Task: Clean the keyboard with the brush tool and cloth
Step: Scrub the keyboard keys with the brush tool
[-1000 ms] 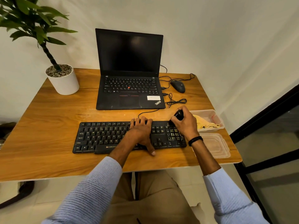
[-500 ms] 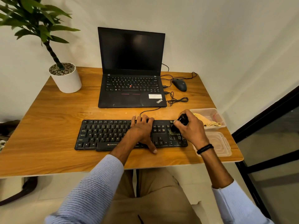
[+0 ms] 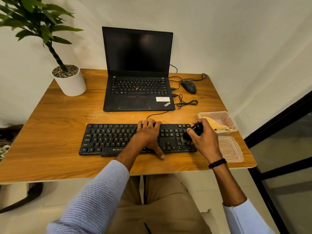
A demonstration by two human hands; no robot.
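Note:
A black keyboard (image 3: pixel 111 139) lies across the front of the wooden desk (image 3: pixel 55 125). My left hand (image 3: pixel 148 134) rests flat on its middle keys, fingers spread, thumb over the front edge. My right hand (image 3: pixel 203 137) grips a black brush tool (image 3: pixel 195 129) by its rounded handle. The dark bristles (image 3: pixel 185 137) touch the number pad at the keyboard's right end. A yellow cloth (image 3: pixel 214 124) lies in a clear plastic container (image 3: pixel 228 119) just right of the keyboard.
An open black laptop (image 3: pixel 138 92) stands behind the keyboard, with a black mouse (image 3: pixel 188 86) and coiled cables (image 3: pixel 187 103) to its right. A potted plant (image 3: pixel 69 80) sits at the back left. A clear lid (image 3: pixel 231 149) lies near the desk's right front corner.
My right hand has moved the brush down from the keyboard's top right corner onto the number pad. The left hand has stayed in place on the keys.

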